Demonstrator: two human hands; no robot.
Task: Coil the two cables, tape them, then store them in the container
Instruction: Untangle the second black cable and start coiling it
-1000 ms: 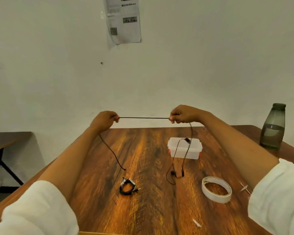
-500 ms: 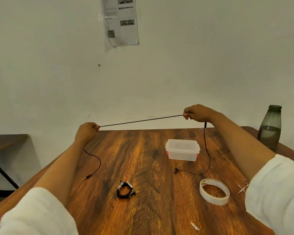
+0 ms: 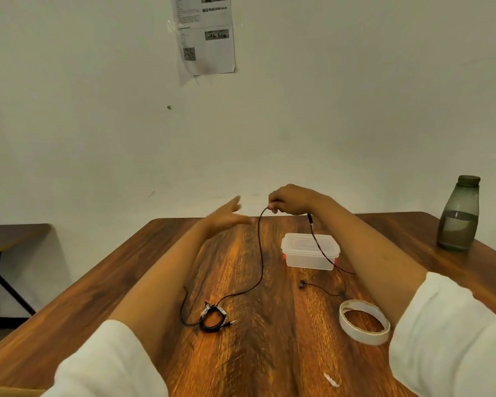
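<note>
One coiled cable [image 3: 213, 320], one loose cable [image 3: 260, 253], so two cables; one clear lidded container [image 3: 304, 259], one tape roll [image 3: 367, 338], one grey bottle [image 3: 458, 224]

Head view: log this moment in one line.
right hand pinches loose cable | left hand open, off it | coiled cable taped, on table

This looks like a plain workroom or office. An off-white painted wall [image 3: 355, 110] carries a printed sheet [image 3: 209, 50] with small photos and a QR code [image 3: 189, 54], taped up. A wood-grain tabletop [image 3: 269, 353] stands against the wall, and a second table [image 3: 12, 236] on black crossed metal legs [image 3: 0, 285] stands to the left. A smoky bottle [image 3: 458, 216], partly filled, stands near the tabletop's right edge.
</note>
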